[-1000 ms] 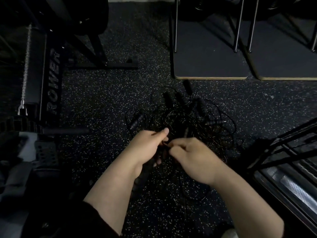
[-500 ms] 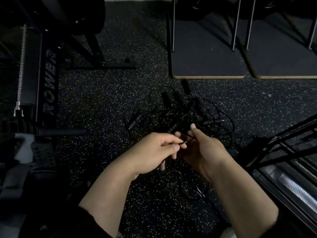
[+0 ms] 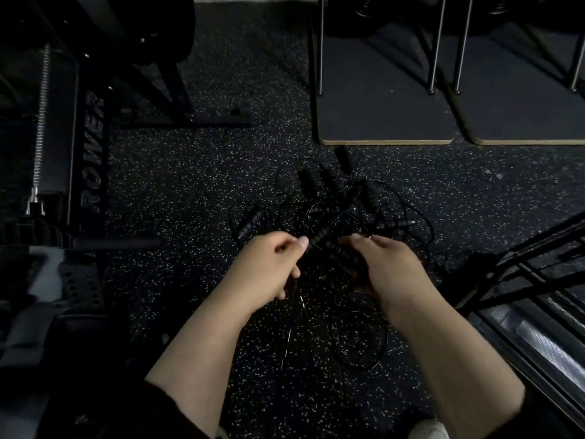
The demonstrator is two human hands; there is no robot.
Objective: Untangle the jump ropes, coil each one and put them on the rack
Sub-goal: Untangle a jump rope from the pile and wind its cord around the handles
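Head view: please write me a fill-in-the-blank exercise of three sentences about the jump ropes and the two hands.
1. The jump ropes lie in a ____ heap on the speckled floor.
2. The left hand grips a black rope ____.
3. The white word on the machine at the left reads ____.

Missing words: tangled; handle; ROWER
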